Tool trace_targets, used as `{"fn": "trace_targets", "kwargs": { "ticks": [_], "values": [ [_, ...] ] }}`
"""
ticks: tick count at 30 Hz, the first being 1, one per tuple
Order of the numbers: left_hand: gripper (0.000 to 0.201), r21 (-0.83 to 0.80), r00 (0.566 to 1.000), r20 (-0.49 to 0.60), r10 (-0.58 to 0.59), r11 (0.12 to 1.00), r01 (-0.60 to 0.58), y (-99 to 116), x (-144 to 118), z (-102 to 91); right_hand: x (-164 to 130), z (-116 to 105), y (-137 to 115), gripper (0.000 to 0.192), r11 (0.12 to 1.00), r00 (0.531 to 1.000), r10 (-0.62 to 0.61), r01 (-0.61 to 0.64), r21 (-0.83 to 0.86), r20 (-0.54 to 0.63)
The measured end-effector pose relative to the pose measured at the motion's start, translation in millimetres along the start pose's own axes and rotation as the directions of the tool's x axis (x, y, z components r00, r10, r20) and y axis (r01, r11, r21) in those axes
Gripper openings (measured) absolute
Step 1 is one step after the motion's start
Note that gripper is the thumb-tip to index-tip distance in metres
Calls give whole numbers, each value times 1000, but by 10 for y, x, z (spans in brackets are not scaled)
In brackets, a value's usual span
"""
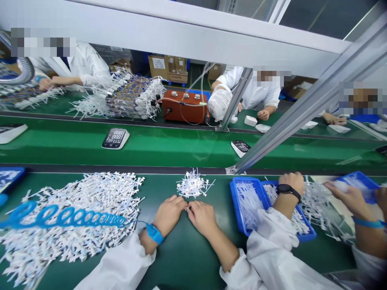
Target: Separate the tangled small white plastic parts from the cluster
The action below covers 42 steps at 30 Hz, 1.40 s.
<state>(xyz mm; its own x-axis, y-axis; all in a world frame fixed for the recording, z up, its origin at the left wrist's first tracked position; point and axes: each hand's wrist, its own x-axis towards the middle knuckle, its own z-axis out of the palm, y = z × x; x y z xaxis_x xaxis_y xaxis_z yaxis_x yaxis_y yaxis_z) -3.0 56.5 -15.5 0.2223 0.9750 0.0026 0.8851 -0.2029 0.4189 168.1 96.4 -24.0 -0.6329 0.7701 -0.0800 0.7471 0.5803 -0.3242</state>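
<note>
Head view: at a green workbench (193, 257), we see our left hand (169, 213) and right hand (202, 215) meet at the fingertips, pinched together on a small piece (188, 208) between them. The fingers hide most of it (a pale and dark speck is all we make out), so we cannot tell its long axis, nor which hand bears more of the grip.

The relation that counts runs straight ahead: the small pile (193, 184) of white stalked parts lies just beyond our fingertips, a touch to the right of where they meet. Its stalks fan out in many directions, sharing no one axis, with one long stalk jutting toward the right. Neither hand is clearly the nearer to it.

To our left, the large heap (78, 237) of similar white parts spreads near the left hand, a blue coiled cord (75, 218) lying across it and leading to our blue wristband (155, 233). On the right side, nearer our right hand but well apart from it, stands a blue tray (236, 204) of slim pale tubes; past it a co-worker's hand (292, 183), black band at the wrist, reaches over the neighbouring parts.
</note>
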Motion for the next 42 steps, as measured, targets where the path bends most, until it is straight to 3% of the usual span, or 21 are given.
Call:
{"fn": "trace_targets", "kwargs": {
  "ticks": [8,20,24,27,30,35,39,42],
  "values": [
    [19,-164,1000,-6,5,986,-6,-108,8,-95,-11,-5,8,12,998,999,-2,5,60,-45],
    [24,16,1000,4,20,1000,-20,-63,25,47,2,12,4,11,999,998,-2,4,34,-68],
    [25,-13,998,0,57,998,-57,-51,1,-169,-14,12,46,14,989,994,-6,21,144,-106],
    [27,-126,987,-153,41,990,-61,-7,86,-509,-20,5,88,18,953,988,10,38,302,-156],
    [28,-186,955,-296,20,979,-78,83,347,-743,-20,5,104,18,936,985,20,41,351,-169],
    [22,-64,966,-252,59,995,-77,185,751,-678,-34,-5,107,15,926,985,31,36,376,-169],
    [32,33,950,-306,-61,997,75,-94,476,-722,-48,-25,125,15,906,986,22,50,421,-166],
    [30,146,967,-176,-182,967,209,-511,-9,-859,-46,-42,120,15,904,988,21,46,425,-151]
  ]
}}
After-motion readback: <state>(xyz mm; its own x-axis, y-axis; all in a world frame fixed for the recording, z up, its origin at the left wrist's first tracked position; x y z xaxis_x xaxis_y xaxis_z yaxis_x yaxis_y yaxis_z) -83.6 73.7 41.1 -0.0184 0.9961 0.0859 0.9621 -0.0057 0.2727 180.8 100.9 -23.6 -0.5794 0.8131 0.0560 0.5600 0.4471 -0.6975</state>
